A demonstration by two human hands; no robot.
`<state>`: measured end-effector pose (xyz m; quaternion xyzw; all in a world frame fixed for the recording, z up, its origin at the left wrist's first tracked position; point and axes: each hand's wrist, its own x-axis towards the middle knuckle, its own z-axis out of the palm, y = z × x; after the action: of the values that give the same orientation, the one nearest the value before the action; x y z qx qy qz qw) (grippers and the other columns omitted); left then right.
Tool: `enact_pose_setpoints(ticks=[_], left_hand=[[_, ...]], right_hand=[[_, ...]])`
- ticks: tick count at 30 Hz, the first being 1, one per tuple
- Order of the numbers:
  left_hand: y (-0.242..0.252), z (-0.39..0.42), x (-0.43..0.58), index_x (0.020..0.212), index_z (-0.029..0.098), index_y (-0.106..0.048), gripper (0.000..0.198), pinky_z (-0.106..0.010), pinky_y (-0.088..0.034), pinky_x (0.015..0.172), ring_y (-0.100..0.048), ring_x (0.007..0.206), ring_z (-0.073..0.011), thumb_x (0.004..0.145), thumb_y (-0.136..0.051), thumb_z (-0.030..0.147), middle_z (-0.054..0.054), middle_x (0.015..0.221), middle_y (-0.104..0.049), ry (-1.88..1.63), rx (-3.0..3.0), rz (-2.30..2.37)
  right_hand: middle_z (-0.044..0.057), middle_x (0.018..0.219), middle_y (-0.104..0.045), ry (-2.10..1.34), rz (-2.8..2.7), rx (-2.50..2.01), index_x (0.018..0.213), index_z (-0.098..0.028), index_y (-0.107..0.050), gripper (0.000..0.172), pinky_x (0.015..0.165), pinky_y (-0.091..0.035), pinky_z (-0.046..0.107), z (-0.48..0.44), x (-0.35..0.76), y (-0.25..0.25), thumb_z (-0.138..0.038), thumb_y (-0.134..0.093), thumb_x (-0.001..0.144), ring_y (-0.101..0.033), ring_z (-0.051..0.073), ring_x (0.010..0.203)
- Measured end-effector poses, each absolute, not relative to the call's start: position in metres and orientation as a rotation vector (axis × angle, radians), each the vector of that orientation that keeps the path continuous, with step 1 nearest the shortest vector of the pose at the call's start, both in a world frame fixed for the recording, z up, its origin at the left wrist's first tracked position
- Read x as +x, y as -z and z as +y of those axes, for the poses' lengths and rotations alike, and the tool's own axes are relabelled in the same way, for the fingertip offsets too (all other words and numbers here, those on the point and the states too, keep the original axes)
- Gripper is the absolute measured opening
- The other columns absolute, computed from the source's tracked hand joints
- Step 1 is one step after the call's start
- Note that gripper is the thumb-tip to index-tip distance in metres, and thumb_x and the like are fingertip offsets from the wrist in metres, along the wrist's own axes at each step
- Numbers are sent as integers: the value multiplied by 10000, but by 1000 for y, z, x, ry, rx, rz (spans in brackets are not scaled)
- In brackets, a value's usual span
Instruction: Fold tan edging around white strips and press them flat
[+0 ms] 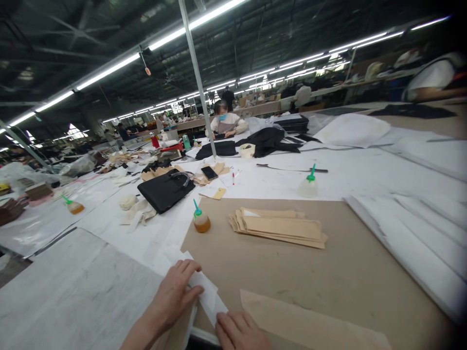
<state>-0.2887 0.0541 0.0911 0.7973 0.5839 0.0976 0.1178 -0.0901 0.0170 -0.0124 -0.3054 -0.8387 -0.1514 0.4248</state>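
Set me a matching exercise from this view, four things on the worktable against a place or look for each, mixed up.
Things
1. White strips
2. Phone
3. Stack of tan strips
4. Black bag

Place or look
A. In the middle of the brown board
B. Shows handles
C. Touched by the left hand and the right hand
D. Lies dark side up among tan scraps

Right pairs: 1-C, 2-D, 3-A, 4-B
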Motion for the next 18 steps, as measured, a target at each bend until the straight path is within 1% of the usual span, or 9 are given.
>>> enact_pose_setpoints(ticks=[2,4,5,8,10,12,15,17,18], left_hand=[[-93,56,-289,1068,247,-614,273,-352,-423,919,-563,1054,-233,815,-717,250,-21,1116,-647,-292,2324,1678],[-87,55,-285,994,235,-628,274,-379,-399,899,-548,1036,-260,753,-755,270,-32,1086,-641,-302,2314,1673],[-83,55,-282,951,229,-629,233,-387,-386,887,-541,1020,-265,748,-740,254,-35,1060,-637,-313,2309,1677],[-70,53,-274,837,221,-629,58,-391,-355,857,-534,951,-249,813,-599,177,-34,953,-635,-374,2281,1680],[-64,55,-272,773,219,-626,132,-384,-352,844,-534,914,-236,835,-534,147,-31,893,-632,-465,2240,1671],[-63,60,-277,729,216,-616,133,-361,-373,820,-544,871,-220,827,-545,161,-21,848,-626,-597,2155,1664],[-72,74,-305,726,210,-620,124,-311,-427,718,-565,750,-188,831,-613,275,3,760,-625,-851,1906,1700],[-86,84,-338,771,196,-633,205,-305,-461,682,-586,715,-190,825,-644,393,-2,735,-636,-1093,1662,1789],[-96,87,-358,813,194,-616,239,-312,-482,682,-595,717,-190,841,-611,431,-7,761,-640,-1254,1527,1835]], right_hand=[[21,820,-678,380,-2121,-782,877,-160,-651,176,608,-400,321,17,-91,16,-43,-541,946,-584,172,647],[26,848,-679,376,-2145,-783,899,-153,-659,175,630,-403,331,16,-89,16,-51,-527,954,-586,176,677],[28,856,-679,371,-2154,-783,912,-150,-663,181,642,-405,336,15,-88,15,-54,-517,960,-585,178,688],[31,869,-675,344,-2173,-791,942,-149,-663,197,673,-406,347,14,-85,12,-67,-487,978,-578,179,710],[29,855,-666,326,-2177,-799,941,-153,-656,219,689,-400,350,14,-85,9,-77,-458,996,-571,177,706],[25,827,-653,312,-2177,-805,925,-159,-647,246,702,-392,353,14,-84,7,-84,-429,1011,-564,175,693],[21,800,-636,298,-2180,-804,886,-162,-632,250,699,-377,357,13,-84,5,-97,-428,1016,-552,175,674],[19,791,-628,284,-2186,-804,862,-160,-623,232,691,-370,356,13,-85,4,-99,-453,1007,-548,174,670],[18,790,-628,271,-2190,-807,851,-159,-619,220,690,-369,355,13,-85,4,-96,-469,998,-548,174,670]])
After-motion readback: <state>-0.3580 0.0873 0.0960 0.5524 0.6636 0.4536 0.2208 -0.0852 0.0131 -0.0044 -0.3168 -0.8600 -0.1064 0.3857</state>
